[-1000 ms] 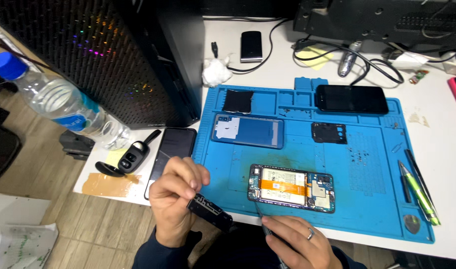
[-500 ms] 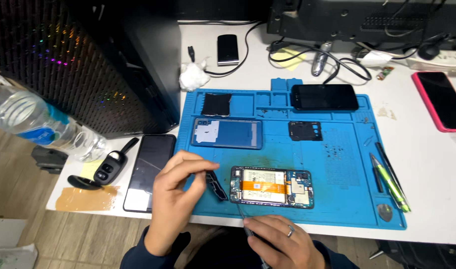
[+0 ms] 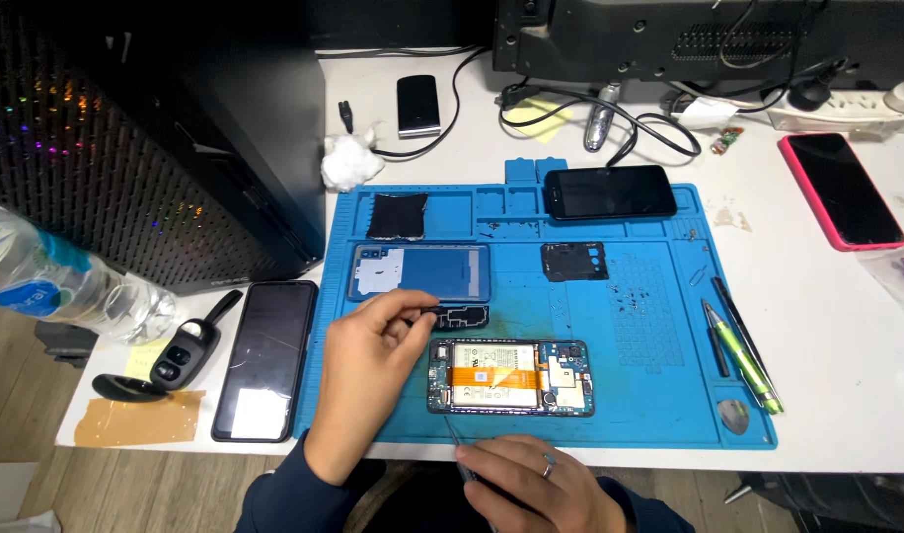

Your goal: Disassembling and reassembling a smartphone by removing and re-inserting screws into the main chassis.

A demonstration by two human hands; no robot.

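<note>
An opened phone [image 3: 511, 377] with its battery and an orange flex cable showing lies on the blue work mat [image 3: 659, 415]. My left hand [image 3: 365, 375] sits just left of it and pinches a small black plastic cover piece [image 3: 460, 317], held low over the mat right behind the phone. My right hand [image 3: 533, 484] is at the table's front edge with a ring on one finger. It grips a thin metal tool [image 3: 454, 434] whose tip points at the phone's near left corner.
On the mat are a blue back cover [image 3: 419, 271], a black phone [image 3: 610, 191], a black frame part [image 3: 573, 262] and green and black tools [image 3: 743, 355]. Left of the mat lie another phone [image 3: 264, 357], a car key [image 3: 181, 350] and a water bottle [image 3: 57, 286]. A pink-cased phone [image 3: 842, 190] lies at the right.
My left hand has carried the black piece from the table's front edge forward to just behind the opened phone. The right hand stayed low at the edge.
</note>
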